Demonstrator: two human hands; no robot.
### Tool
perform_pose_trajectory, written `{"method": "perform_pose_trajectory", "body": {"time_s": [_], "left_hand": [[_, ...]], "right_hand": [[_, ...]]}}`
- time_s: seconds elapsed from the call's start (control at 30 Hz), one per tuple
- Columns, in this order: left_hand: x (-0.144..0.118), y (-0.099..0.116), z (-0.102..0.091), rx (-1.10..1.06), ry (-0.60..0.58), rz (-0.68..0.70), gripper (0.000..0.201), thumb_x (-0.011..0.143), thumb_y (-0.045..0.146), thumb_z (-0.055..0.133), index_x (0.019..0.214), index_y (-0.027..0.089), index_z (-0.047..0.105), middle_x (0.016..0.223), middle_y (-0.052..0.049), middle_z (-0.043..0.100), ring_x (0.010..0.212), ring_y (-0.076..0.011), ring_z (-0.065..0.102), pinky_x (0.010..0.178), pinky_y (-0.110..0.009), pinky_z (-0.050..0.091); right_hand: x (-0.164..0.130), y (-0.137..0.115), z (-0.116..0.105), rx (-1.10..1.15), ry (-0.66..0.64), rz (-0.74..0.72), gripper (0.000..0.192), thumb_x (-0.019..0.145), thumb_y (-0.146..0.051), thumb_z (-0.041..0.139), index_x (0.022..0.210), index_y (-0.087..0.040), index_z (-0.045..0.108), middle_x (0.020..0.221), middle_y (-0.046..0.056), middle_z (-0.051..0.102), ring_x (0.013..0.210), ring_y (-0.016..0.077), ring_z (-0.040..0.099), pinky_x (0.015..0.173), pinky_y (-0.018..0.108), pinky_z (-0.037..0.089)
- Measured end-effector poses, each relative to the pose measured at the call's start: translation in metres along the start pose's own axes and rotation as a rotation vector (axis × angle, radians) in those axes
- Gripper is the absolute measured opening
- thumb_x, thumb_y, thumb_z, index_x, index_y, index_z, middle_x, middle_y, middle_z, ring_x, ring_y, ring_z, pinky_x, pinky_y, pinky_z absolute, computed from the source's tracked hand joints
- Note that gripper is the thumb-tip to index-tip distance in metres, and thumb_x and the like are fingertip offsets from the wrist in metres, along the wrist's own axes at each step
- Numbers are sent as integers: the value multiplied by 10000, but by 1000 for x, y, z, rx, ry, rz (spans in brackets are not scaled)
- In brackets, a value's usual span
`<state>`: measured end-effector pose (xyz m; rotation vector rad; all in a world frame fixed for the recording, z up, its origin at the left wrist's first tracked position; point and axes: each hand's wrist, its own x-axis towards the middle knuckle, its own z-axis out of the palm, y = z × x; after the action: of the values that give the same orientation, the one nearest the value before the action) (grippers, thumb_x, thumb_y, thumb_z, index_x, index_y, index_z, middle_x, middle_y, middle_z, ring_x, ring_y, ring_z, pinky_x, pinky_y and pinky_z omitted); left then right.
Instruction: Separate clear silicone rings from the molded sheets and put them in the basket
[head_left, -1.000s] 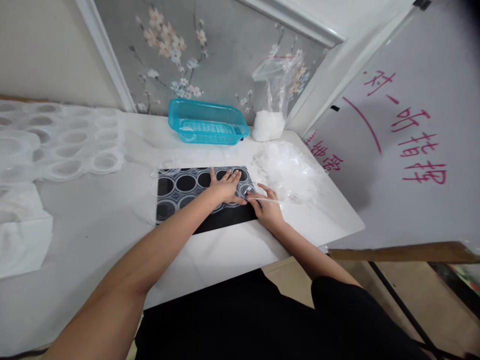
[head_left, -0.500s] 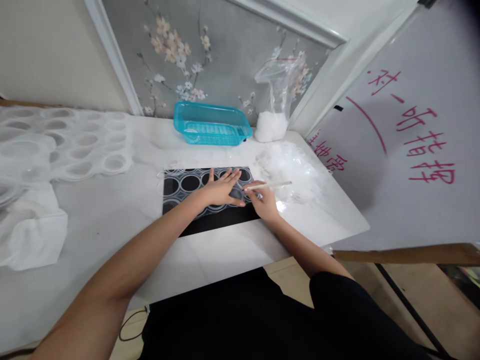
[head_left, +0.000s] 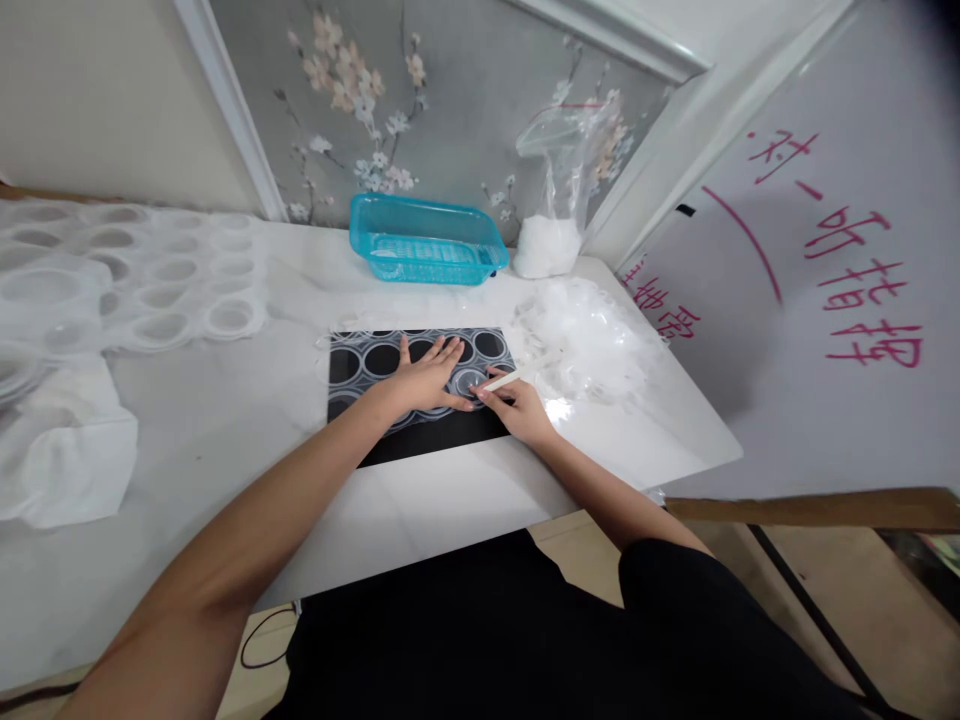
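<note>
A translucent sheet patterned with pale rings [head_left: 381, 360] lies over a black mat [head_left: 450, 436] on the white table. My left hand [head_left: 429, 382] rests flat on the sheet, fingers spread, pressing beside one of the ring shapes. In my right hand [head_left: 525, 410] is a thin white pen-like stick [head_left: 501, 380], pinched between thumb and fingers. Its lower end is at the clear disc [head_left: 469, 383] within a ring, just right of my left thumb. The exact tip is too small to make out.
Crumpled clear film scraps [head_left: 589, 340] pile up at the right. Behind stand a blue plastic basket [head_left: 427, 262] and a clear bag of white material [head_left: 551, 245]. Sheets with round holes [head_left: 169, 270] and a white cloth [head_left: 79, 445] lie left. A whiteboard [head_left: 817, 420] leans at right.
My left hand has shifted a little left, uncovering more of the clear disc. My right hand has moved slightly left, and the stick now tilts differently, with its end over the disc.
</note>
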<state>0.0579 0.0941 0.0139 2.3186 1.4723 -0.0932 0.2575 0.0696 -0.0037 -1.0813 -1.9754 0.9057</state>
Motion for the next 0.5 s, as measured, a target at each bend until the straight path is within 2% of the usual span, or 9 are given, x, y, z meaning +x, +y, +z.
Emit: {"method": "perform_pose_trajectory", "body": {"time_s": [0.1, 0.23, 0.3, 0.4, 0.47, 0.5], "left_hand": [[1, -1, 1, 0, 4, 5, 1093, 741, 789, 422, 1497, 192, -94, 1578, -67, -44, 1458, -331, -61, 1006, -727, -154], [1, 0, 0, -4, -7, -8, 1077, 752, 770, 437, 1498, 198, -88, 1577, -58, -55, 1461, -319, -56, 1000, -729, -159], [0, 2, -1, -2, -16, -19, 1071, 761, 755, 450, 1497, 199, -93, 1575, -59, -61, 1462, -312, -60, 1002, -726, -160], [0, 6, -3, 16, -28, -45, 1062, 787, 698, 486, 1488, 191, -130, 1574, -67, -49, 1464, -306, -51, 1003, -732, -151], [-1, 10, -6, 33, -33, -57, 1063, 796, 667, 508, 1482, 192, -151, 1575, -71, -32, 1463, -315, -43, 1005, -738, -142], [-1, 12, -7, 39, -38, -60, 1067, 795, 664, 515, 1480, 196, -156, 1577, -72, -25, 1461, -323, -44, 1004, -741, -140]], "right_hand": [[1, 2, -1, 9, -4, -14, 297, 861, -483, 575, 863, -238, 744, 901, 15, 745, 1052, 254, 651, 1129, 469, 341], [-2, 4, -1, -50, -6, -41, 250, 886, -417, 562, 884, -238, 737, 931, 12, 743, 1074, 248, 637, 1090, 454, 388], [-8, 2, 2, -170, -3, -92, 226, 904, -368, 540, 874, -248, 730, 963, 6, 738, 1166, 252, 581, 1078, 455, 388], [-9, -4, 3, -462, -44, -241, 177, 890, -251, 539, 897, -277, 714, 996, -4, 732, 1293, 251, 459, 1126, 472, 280], [3, -7, -2, -609, -76, -320, 185, 857, -194, 554, 913, -289, 703, 955, -2, 736, 1278, 253, 463, 1140, 480, 220], [14, -7, -6, -641, -42, -325, 187, 848, -183, 553, 903, -285, 699, 933, 3, 736, 1242, 257, 489, 1132, 484, 223]]}}
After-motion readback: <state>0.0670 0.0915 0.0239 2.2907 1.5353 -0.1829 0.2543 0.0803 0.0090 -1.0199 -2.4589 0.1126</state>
